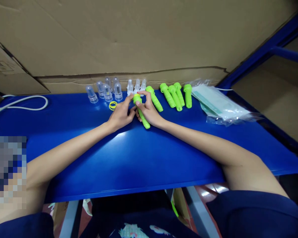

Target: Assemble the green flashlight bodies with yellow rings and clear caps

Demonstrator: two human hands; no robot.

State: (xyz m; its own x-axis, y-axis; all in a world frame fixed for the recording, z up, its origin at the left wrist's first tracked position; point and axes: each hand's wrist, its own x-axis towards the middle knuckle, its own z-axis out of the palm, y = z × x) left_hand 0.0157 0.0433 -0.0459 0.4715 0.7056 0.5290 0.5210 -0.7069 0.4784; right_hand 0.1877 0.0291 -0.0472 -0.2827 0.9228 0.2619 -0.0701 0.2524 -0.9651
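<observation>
A lime-green flashlight body [144, 121] is held over the blue table, its head away from me and its tail toward me. A yellow ring [137, 96] sits at its head end. My right hand [150, 110] is closed around the body, thumb on top and index finger reaching to the head. My left hand [121, 114] is closed at the head's left side, index fingertip at the yellow ring. Loose yellow rings [113, 105] lie just left of my left hand. Behind my hands stand several small whitish translucent cone-shaped parts [129, 87].
Several clear plastic domed caps [107, 92] stand at the back left. More green flashlight bodies [173, 96] lie at the back right, beside a clear plastic bag [221, 102] with flat pale contents. A white cable [39, 96] loops at left. Cardboard [129, 36] walls the back.
</observation>
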